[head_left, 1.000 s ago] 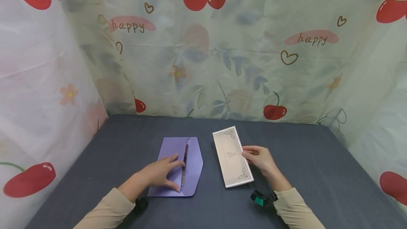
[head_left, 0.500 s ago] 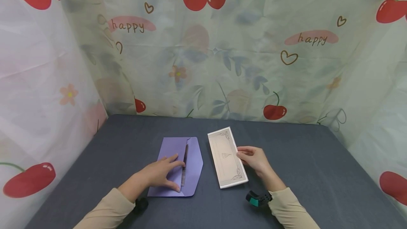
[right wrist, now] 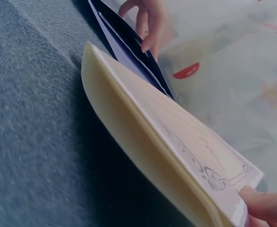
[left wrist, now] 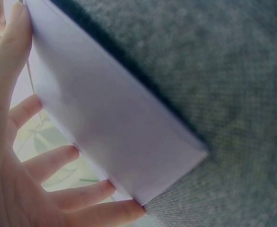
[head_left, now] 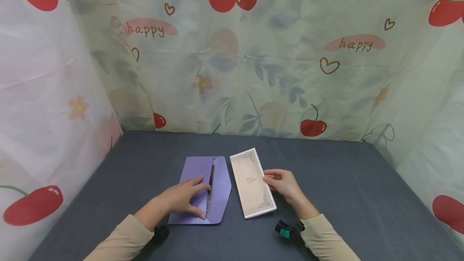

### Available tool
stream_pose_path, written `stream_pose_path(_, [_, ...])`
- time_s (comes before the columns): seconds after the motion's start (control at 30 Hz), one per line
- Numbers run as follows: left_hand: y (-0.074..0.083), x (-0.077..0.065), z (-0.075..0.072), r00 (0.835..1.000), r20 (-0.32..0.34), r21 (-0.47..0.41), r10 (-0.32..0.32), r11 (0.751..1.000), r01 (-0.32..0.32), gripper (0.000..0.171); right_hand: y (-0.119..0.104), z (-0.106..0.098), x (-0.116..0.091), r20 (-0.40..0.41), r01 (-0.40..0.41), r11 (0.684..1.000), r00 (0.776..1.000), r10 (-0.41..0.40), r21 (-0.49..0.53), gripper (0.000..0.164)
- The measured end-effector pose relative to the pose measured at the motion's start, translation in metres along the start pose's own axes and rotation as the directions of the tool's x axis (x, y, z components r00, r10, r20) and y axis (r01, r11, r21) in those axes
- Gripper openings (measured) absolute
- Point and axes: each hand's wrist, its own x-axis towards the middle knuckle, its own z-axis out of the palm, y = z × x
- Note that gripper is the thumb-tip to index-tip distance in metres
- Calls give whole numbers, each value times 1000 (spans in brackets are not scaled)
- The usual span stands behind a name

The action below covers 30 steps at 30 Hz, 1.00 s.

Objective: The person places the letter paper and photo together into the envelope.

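A purple envelope (head_left: 222, 188) lies on the dark tabletop with its pointed flap folded out to the right and its long slot gaping. My left hand (head_left: 183, 197) rests on the envelope, fingers spread and touching it along the slot; in the left wrist view, the fingertips meet the edge of the purple panel (left wrist: 105, 113). My right hand (head_left: 284, 184) pinches the right edge of a folded cream card (head_left: 251, 184) with scrollwork corners, between thumb and fingers. The card is tilted, just right of the flap. From the right wrist, the folded card (right wrist: 166, 132) shows its layers parted, above the cloth.
A dark grey cloth (head_left: 348, 188) covers the table. A printed curtain (head_left: 232, 71) with cherries stands round the back and sides. A dark band with a teal part (head_left: 284, 233) hangs below my right wrist; a black object (head_left: 160, 235) is under my left wrist.
My right hand has carried the folded card leftward and slightly nearer, closer to the envelope's flap. My left hand and the envelope have stayed in place.
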Motion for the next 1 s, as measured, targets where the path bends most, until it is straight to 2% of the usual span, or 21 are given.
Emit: stream_pose_path(1.0, [3, 0, -2, 999, 25, 1, -37, 999, 37, 73, -5, 27, -3, 55, 1, 1000, 998, -3, 27, 25])
